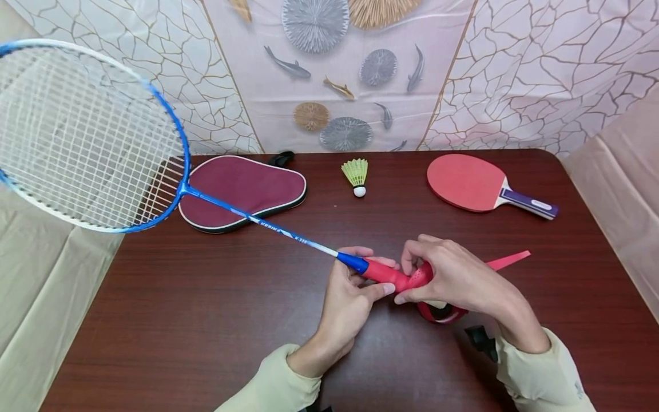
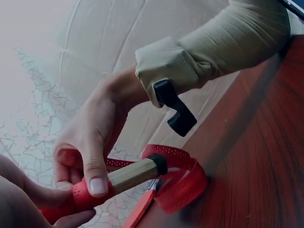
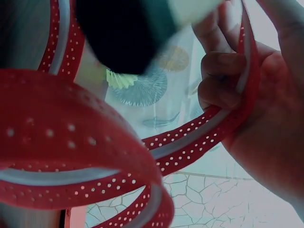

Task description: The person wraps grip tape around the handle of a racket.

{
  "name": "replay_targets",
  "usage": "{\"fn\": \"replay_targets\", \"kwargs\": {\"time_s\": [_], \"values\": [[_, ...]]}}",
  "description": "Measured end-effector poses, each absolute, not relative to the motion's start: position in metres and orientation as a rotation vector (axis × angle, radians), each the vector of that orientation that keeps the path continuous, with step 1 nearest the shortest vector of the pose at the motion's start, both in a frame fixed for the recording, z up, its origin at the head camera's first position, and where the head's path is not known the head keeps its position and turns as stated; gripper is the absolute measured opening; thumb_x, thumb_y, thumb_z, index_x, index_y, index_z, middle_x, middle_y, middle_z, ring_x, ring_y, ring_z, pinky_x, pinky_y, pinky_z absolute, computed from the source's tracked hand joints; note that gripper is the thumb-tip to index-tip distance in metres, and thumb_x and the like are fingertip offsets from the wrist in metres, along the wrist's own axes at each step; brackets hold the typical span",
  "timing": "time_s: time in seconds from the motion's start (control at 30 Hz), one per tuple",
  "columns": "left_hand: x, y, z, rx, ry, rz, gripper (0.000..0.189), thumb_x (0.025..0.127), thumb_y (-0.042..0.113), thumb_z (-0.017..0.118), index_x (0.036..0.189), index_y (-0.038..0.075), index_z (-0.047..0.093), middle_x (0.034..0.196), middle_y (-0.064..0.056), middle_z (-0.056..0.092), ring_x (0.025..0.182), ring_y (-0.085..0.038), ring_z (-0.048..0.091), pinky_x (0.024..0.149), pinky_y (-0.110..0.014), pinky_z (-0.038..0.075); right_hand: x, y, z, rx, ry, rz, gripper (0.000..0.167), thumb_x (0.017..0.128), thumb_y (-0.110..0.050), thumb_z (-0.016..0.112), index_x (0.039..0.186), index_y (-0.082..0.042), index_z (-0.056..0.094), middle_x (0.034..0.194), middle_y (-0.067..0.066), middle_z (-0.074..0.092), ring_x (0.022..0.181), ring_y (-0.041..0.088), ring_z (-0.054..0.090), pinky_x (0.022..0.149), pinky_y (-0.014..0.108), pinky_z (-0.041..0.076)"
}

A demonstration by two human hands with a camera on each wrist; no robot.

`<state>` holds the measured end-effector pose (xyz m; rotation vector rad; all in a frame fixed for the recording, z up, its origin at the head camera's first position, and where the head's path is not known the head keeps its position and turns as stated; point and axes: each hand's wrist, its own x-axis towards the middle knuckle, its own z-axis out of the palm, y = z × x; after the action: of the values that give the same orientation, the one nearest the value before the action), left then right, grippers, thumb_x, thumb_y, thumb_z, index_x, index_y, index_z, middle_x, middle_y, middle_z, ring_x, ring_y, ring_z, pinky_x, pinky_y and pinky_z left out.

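Observation:
A blue and white badminton racket (image 1: 278, 230) points up to the left, its strung head off the table. My left hand (image 1: 344, 306) grips its handle, where perforated red grip tape (image 1: 378, 271) covers the upper part. My right hand (image 1: 460, 280) holds the tape lower down, its thumb pressing on the wound band in the left wrist view. Below that band the handle (image 2: 135, 176) is bare, pale and faceted, ending in a black butt cap (image 2: 158, 164). Loose tape (image 3: 187, 140) with a pale centre stripe runs through the curled right fingers and loops around the butt end.
Along the back of the brown table (image 1: 247, 320) lie a maroon paddle case (image 1: 242, 186), a yellow shuttlecock (image 1: 356, 173) and a red table tennis paddle (image 1: 465, 183). The racket's shaft passes over the case. A patterned cloth (image 1: 340, 74) hangs behind the table.

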<state>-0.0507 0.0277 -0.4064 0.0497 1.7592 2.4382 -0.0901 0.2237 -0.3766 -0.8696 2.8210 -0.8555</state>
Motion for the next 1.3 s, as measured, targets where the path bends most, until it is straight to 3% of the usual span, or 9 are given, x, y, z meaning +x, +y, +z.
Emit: {"fn": "replay_targets", "kwargs": {"time_s": [0.17, 0.4, 0.67, 0.9, 1.3], "values": [[-0.0506, 0.0288, -0.4082, 0.103, 1.617, 2.518, 0.052, 0.078, -0.021, 0.067, 0.115, 0.003, 0.039, 0.11, -0.018, 0.069, 0.105, -0.032, 0.065, 0.086, -0.033, 0.054, -0.0908, 0.2243, -0.3757, -0.845, 2.82, -0.892, 0.049, 0.063, -0.065, 0.082, 0.082, -0.029, 0.054, 0.073, -0.012, 0.049, 0.062, 0.007, 0.046, 0.05, 0.023, 0.039], [-0.0524, 0.0289, -0.4089, 0.144, 1.526, 2.522, 0.054, 0.08, -0.017, 0.069, 0.118, 0.005, 0.037, 0.119, -0.018, 0.063, 0.111, -0.04, 0.06, 0.086, -0.036, 0.055, -0.0913, 0.2236, -0.3765, -0.841, 2.823, -0.869, 0.047, 0.061, -0.044, 0.093, 0.082, -0.027, 0.054, 0.075, -0.012, 0.049, 0.063, 0.007, 0.046, 0.05, 0.023, 0.04], [-0.0524, 0.0291, -0.4104, 0.125, 1.618, 2.473, 0.057, 0.081, -0.005, 0.077, 0.122, 0.008, 0.04, 0.115, -0.013, 0.067, 0.096, -0.034, 0.068, 0.077, -0.038, 0.058, -0.0914, 0.2236, -0.3775, -0.843, 2.838, -0.874, 0.047, 0.06, -0.037, 0.095, 0.082, -0.028, 0.054, 0.076, -0.011, 0.049, 0.065, 0.007, 0.047, 0.05, 0.023, 0.042], [-0.0551, 0.0278, -0.4131, 0.056, 1.643, 2.452, 0.051, 0.079, -0.007, 0.078, 0.114, 0.004, 0.042, 0.106, -0.017, 0.069, 0.086, -0.035, 0.071, 0.078, -0.039, 0.058, -0.0904, 0.222, -0.3776, -0.833, 2.867, -0.853, 0.048, 0.061, -0.047, 0.092, 0.081, -0.028, 0.052, 0.074, -0.012, 0.047, 0.063, 0.007, 0.044, 0.05, 0.023, 0.039], [-0.0573, 0.0255, -0.4125, 0.04, 1.672, 2.429, 0.051, 0.079, -0.005, 0.078, 0.114, 0.0, 0.041, 0.104, -0.013, 0.071, 0.09, -0.032, 0.071, 0.079, -0.039, 0.057, -0.09, 0.2223, -0.377, -0.833, 2.857, -0.856, 0.049, 0.062, -0.054, 0.088, 0.082, -0.028, 0.051, 0.073, -0.013, 0.048, 0.06, 0.005, 0.045, 0.049, 0.023, 0.039]]}}
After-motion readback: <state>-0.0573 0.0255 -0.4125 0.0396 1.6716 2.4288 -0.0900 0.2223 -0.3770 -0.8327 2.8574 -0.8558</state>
